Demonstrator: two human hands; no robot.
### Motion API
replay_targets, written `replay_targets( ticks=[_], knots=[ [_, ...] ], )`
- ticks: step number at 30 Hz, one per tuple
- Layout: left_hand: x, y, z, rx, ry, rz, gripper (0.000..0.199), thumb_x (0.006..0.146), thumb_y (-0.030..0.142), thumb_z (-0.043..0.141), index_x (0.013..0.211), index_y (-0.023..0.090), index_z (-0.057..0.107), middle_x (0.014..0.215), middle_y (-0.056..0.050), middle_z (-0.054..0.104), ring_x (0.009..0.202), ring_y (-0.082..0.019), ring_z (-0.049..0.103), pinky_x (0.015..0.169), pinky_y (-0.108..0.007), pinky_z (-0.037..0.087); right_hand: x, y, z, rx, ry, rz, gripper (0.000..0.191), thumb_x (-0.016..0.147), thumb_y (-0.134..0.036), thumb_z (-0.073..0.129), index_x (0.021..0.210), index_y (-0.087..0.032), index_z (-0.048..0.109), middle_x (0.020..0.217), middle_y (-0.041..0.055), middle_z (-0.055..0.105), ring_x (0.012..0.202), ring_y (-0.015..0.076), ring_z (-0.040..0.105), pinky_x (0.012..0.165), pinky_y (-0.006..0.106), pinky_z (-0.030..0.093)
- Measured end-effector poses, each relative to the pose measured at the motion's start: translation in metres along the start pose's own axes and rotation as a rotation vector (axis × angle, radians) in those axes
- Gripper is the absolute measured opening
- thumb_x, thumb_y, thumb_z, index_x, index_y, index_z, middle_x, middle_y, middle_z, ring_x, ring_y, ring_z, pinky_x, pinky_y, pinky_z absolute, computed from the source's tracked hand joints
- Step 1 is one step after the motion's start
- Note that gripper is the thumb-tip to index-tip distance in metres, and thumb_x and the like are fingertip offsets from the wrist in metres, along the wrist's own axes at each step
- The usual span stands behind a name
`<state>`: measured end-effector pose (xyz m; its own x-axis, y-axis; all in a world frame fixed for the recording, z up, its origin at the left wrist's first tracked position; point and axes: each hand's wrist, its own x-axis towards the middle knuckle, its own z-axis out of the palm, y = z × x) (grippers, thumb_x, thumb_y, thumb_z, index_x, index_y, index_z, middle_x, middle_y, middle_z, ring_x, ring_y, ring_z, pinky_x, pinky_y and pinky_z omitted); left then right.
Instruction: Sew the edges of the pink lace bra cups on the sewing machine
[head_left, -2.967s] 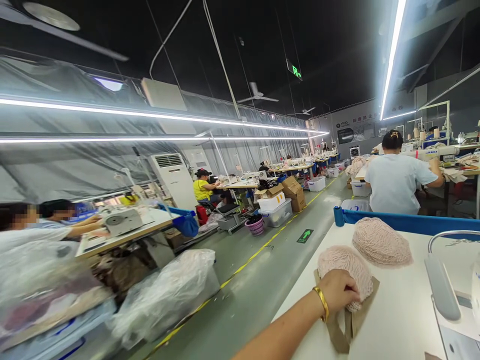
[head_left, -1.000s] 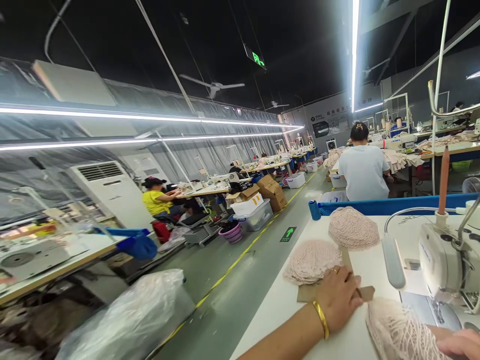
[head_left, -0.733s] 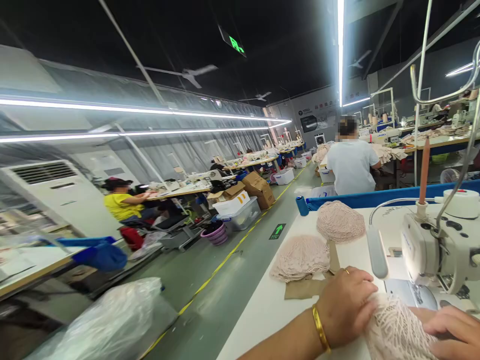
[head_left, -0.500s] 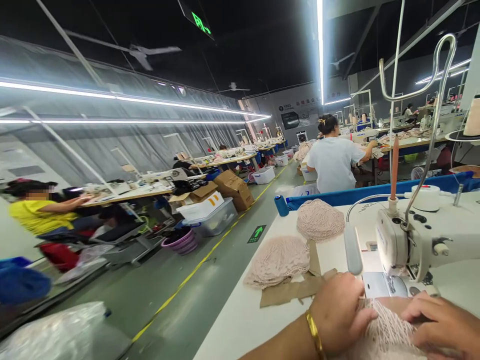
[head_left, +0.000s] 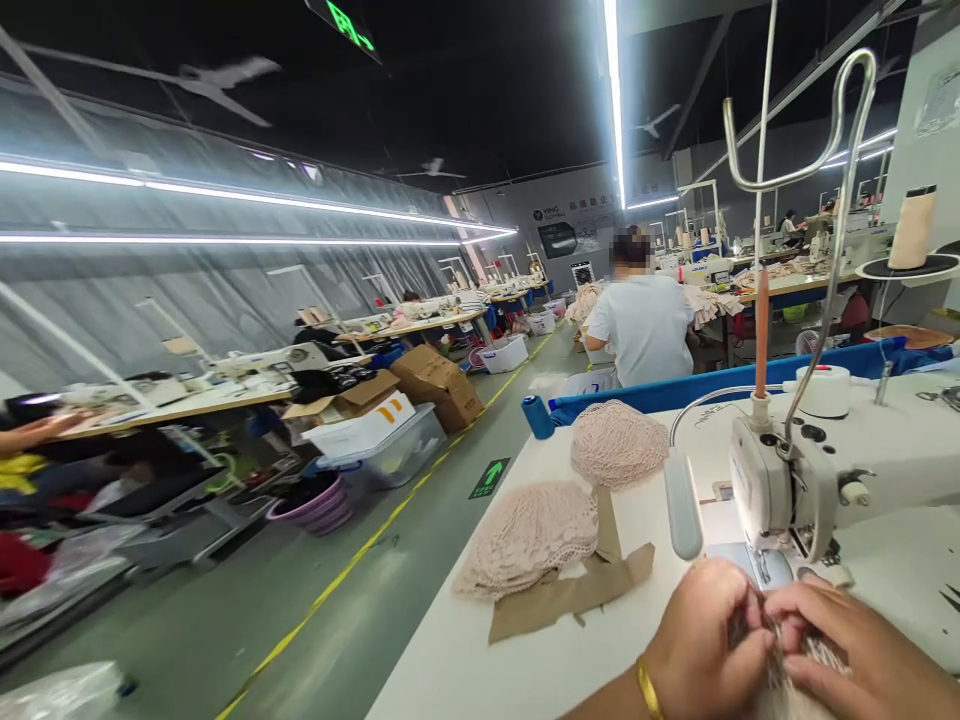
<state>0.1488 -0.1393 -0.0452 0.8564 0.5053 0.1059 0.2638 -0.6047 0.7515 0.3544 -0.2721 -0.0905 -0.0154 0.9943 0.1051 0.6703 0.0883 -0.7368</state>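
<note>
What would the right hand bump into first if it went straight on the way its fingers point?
Most likely the left hand, directly facing the right hand over the lace piece they hold; whether their fingertips already touch is hard to tell.

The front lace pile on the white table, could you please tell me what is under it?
Brown strips poke out beneath the lace pile, with white table around them. Whatever the lace covers cannot be seen.
</note>
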Motion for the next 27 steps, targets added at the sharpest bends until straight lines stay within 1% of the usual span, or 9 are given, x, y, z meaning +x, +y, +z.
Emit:
replay_targets(
  ticks=[3,6,10,13,15,17,20,24,27],
  knots=[
    [0.002,-0.006,-0.003,0.122,0.003,-0.038,0.04,0.074,0.032,0.09,0.104,0.023,0.065,0.106,-0.006,0.071,0.1,-0.029,0.061,0.093,-0.041,0.046,0.004,-0.011,0.005,-0.014,0.012,0.075,0.02,0.105,-0.042,0.055,0.113,-0.032,0.071,0.098,0.002,0.074,0.094,0.0238,0.071,0.087,0.034,0.056],
    [0.005,-0.007,-0.002,0.146,-0.055,-0.113,0.031,0.075,0.027,0.091,0.093,0.023,0.067,0.09,-0.002,0.069,0.093,-0.026,0.06,0.093,-0.04,0.044,0.0,-0.01,0.005,-0.016,0.029,0.065,0.022,0.105,-0.04,0.056,0.119,-0.032,0.07,0.105,0.0024,0.074,0.096,0.0227,0.071,0.089,0.033,0.057],
    [0.004,-0.002,-0.001,0.107,-0.027,-0.047,0.021,0.078,0.013,0.08,0.082,0.022,0.062,0.098,-0.004,0.068,0.1,-0.025,0.06,0.092,-0.037,0.043,0.001,-0.004,0.007,-0.123,0.083,0.038,0.034,0.104,-0.048,0.057,0.13,-0.03,0.069,0.128,0.0092,0.073,0.119,0.0311,0.069,0.101,0.045,0.057],
    [0.003,-0.001,-0.003,0.06,0.008,0.028,0.017,0.082,0.014,0.075,0.09,0.022,0.062,0.106,-0.006,0.068,0.102,-0.025,0.06,0.091,-0.036,0.045,0.006,-0.003,0.011,-0.169,0.041,-0.011,0.028,0.108,-0.038,0.044,0.115,-0.027,0.07,0.118,0.0095,0.074,0.112,0.0307,0.071,0.102,0.055,0.056],
    [0.003,-0.003,-0.005,0.054,0.006,0.01,0.023,0.083,0.019,0.077,0.101,0.022,0.064,0.104,-0.005,0.068,0.098,-0.024,0.059,0.089,-0.036,0.045,0.008,-0.005,0.013,-0.176,0.023,-0.048,0.026,0.109,-0.032,0.042,0.104,-0.026,0.067,0.109,0.008,0.073,0.107,0.0289,0.071,0.103,0.056,0.054],
    [0.004,-0.005,-0.006,0.051,-0.024,-0.052,0.029,0.08,0.023,0.083,0.104,0.023,0.067,0.095,-0.002,0.067,0.091,-0.023,0.058,0.086,-0.035,0.044,0.008,-0.009,0.012,-0.179,0.033,-0.064,0.023,0.108,-0.029,0.043,0.099,-0.026,0.064,0.105,0.0069,0.072,0.104,0.0282,0.071,0.097,0.053,0.056],
    [0.006,-0.008,-0.004,0.001,-0.056,-0.088,0.023,0.076,0.024,0.087,0.085,0.022,0.066,0.082,0.001,0.062,0.083,-0.02,0.055,0.083,-0.032,0.043,0.005,-0.015,0.008,-0.149,0.063,-0.061,0.021,0.107,-0.028,0.044,0.097,-0.026,0.062,0.102,0.0057,0.07,0.096,0.0258,0.069,0.085,0.043,0.057],
    [0.006,-0.012,0.004,-0.084,0.026,0.05,0.023,0.078,0.023,0.081,0.078,0.021,0.058,0.086,0.0,0.062,0.08,-0.017,0.054,0.073,-0.027,0.042,0.002,-0.019,0.004,-0.076,0.104,-0.001,0.016,0.109,-0.035,0.051,0.101,-0.028,0.063,0.097,0.0014,0.07,0.089,0.0214,0.069,0.078,0.033,0.054],
    [0.004,-0.015,0.01,-0.084,0.118,0.194,0.019,0.08,0.02,0.077,0.082,0.021,0.058,0.082,0.0,0.063,0.074,-0.016,0.056,0.067,-0.026,0.043,0.001,-0.021,0.001,-0.133,0.173,-0.092,0.017,0.109,-0.029,0.051,0.095,-0.028,0.061,0.093,-0.0006,0.071,0.087,0.0197,0.069,0.079,0.032,0.054]
  ],
)
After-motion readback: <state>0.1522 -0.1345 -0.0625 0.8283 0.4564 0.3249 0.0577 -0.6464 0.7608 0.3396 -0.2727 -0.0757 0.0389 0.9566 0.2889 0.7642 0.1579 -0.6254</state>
